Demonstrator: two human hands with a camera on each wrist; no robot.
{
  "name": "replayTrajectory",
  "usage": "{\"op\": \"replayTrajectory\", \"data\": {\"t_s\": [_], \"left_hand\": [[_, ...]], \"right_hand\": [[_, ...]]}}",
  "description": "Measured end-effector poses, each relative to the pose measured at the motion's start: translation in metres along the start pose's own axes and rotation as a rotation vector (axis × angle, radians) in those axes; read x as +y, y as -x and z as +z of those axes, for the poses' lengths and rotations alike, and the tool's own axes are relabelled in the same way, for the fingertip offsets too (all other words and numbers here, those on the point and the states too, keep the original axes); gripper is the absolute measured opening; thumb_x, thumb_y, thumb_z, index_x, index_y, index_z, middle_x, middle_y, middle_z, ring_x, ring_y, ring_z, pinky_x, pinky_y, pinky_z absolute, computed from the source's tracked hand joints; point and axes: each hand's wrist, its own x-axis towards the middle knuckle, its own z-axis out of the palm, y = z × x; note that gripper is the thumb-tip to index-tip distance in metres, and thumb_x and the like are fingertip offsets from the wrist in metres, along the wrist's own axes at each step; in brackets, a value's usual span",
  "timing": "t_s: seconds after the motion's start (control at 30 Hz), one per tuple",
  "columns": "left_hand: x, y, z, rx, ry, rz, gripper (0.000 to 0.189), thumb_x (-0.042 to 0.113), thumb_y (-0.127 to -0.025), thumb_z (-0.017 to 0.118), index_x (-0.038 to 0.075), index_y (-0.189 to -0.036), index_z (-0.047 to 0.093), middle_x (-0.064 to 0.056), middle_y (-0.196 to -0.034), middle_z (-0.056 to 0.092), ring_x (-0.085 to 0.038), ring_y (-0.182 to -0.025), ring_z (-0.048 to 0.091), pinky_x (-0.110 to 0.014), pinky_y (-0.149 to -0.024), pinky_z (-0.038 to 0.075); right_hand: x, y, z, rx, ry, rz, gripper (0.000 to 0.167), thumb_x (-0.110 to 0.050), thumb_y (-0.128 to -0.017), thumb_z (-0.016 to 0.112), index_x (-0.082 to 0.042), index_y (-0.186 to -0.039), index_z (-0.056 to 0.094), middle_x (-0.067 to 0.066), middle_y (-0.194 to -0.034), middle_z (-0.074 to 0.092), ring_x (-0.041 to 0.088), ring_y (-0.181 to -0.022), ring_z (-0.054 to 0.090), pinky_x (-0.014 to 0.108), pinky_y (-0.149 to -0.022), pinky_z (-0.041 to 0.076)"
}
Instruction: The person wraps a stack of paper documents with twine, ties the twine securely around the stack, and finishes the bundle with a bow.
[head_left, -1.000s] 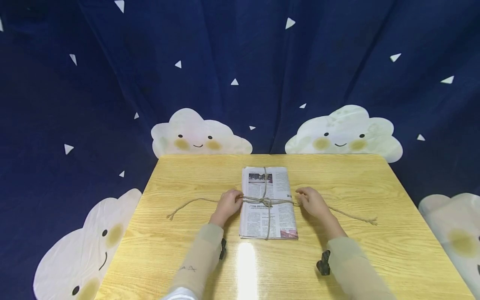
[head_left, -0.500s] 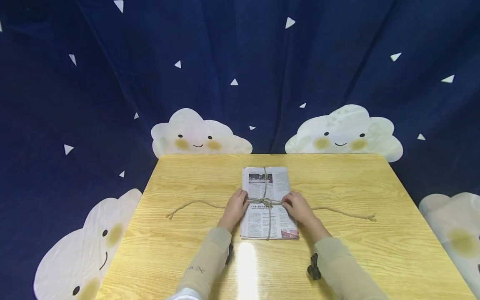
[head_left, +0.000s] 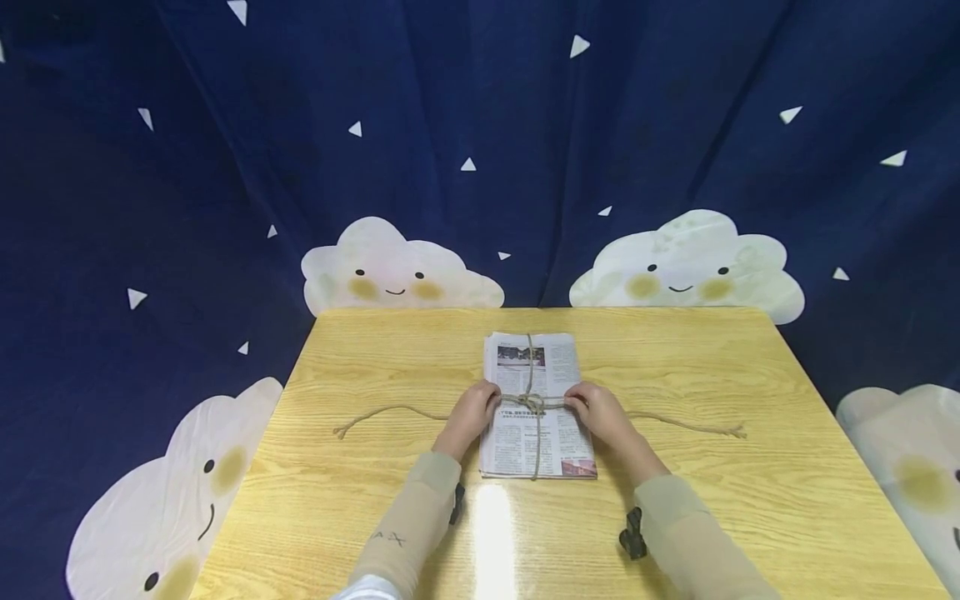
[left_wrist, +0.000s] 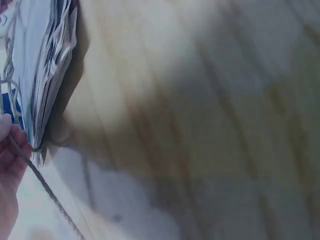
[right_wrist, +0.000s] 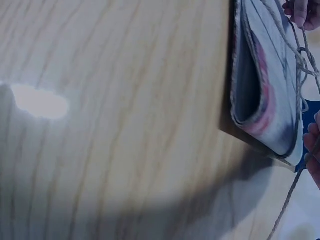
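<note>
A stack of folded newspapers (head_left: 510, 450) lies on the table, wrapped crosswise with brown twine (head_left: 537, 454). The twine crosses in a knot (head_left: 532, 403) on top of the stack. At the left edge of the papers, my left hand (head_left: 472, 414) pinches the twine; in the left wrist view it runs out below the thumb and fingers (left_wrist: 17, 142). My right hand (head_left: 597, 412) pinches the other side of the twine over the right edge. The right wrist view has the stack's folded side (right_wrist: 272, 90) and the twine trailing from my right fingers (right_wrist: 312, 145).
One loose twine end (head_left: 375, 411) stretches left across the wooden table (head_left: 750, 375), the other (head_left: 693, 427) to the right. Behind the table hangs a dark blue curtain (head_left: 420, 83) with clouds and white triangles. Small black devices (head_left: 633, 533) sit at the wrists.
Both hands have moved inward over the newspapers. The right hand, beside the stack a second ago, now pinches the twine near the knot. In the last half second the hands have barely shifted.
</note>
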Motion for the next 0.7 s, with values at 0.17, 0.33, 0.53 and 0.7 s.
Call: {"op": "replayTrajectory", "data": {"t_s": [0.17, 0.33, 0.53, 0.7], "left_hand": [[-0.006, -0.001, -0.006, 0.071, 0.047, 0.029, 0.008, 0.007, -0.089, 0.058, 0.002, -0.092, 0.063, -0.007, -0.090, 0.062, -0.020, -0.086, 0.061, -0.028, -0.078, 0.052], [-0.015, 0.003, -0.011, 0.104, 0.058, 0.026, 0.007, 0.007, -0.088, 0.058, 0.002, -0.091, 0.063, -0.006, -0.088, 0.061, -0.018, -0.082, 0.060, -0.027, -0.073, 0.052], [-0.025, 0.008, -0.014, 0.140, 0.097, 0.022, 0.006, 0.003, -0.086, 0.059, 0.001, -0.090, 0.064, -0.008, -0.088, 0.062, -0.020, -0.083, 0.061, -0.030, -0.075, 0.052], [-0.031, 0.012, -0.014, 0.128, 0.106, 0.013, 0.007, 0.002, -0.086, 0.059, -0.001, -0.090, 0.064, -0.010, -0.089, 0.063, -0.023, -0.085, 0.061, -0.032, -0.078, 0.052]], "right_hand": [[0.002, 0.000, -0.006, 0.022, -0.003, 0.014, 0.006, -0.008, -0.083, 0.065, -0.003, -0.084, 0.067, 0.010, -0.087, 0.065, 0.028, -0.083, 0.062, 0.043, -0.077, 0.051], [0.006, 0.002, -0.010, 0.007, -0.003, 0.056, 0.007, -0.009, -0.084, 0.064, -0.003, -0.085, 0.067, 0.010, -0.089, 0.066, 0.028, -0.086, 0.063, 0.042, -0.078, 0.051], [0.013, 0.006, -0.012, 0.019, -0.009, 0.077, 0.009, -0.010, -0.084, 0.065, -0.001, -0.087, 0.067, 0.013, -0.091, 0.066, 0.030, -0.087, 0.063, 0.044, -0.079, 0.051], [0.020, 0.008, -0.012, 0.028, -0.002, 0.088, 0.008, -0.009, -0.083, 0.065, -0.001, -0.086, 0.067, 0.013, -0.088, 0.067, 0.030, -0.084, 0.063, 0.044, -0.077, 0.051]]}}
